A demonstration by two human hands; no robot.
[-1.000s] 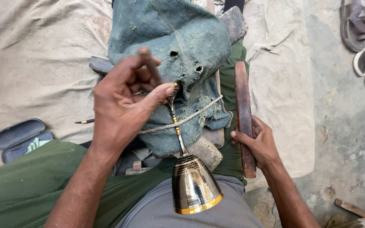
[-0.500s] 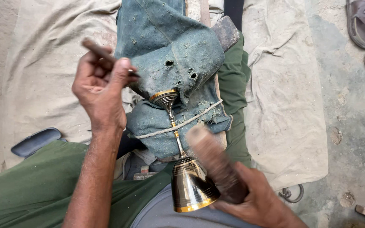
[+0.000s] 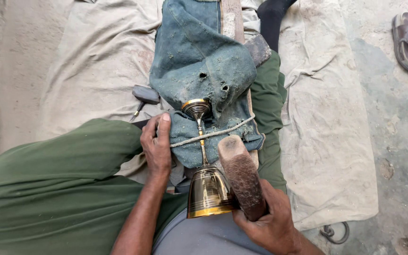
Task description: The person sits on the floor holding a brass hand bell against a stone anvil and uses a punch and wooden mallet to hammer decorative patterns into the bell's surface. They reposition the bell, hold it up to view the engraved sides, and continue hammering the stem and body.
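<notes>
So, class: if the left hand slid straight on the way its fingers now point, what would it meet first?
The left hand points up the picture, fingertips on the denim cloth's edge. Straight on it would probably meet more denim first; the small dark hammer lies slightly left of that line. Depth is unclear.

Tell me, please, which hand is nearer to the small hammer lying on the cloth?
Left. The left hand lies just beside the small hammer; the right hand grips a wooden block farther away.

No packages, labels, signs or screens show anywhere in the view.
</notes>
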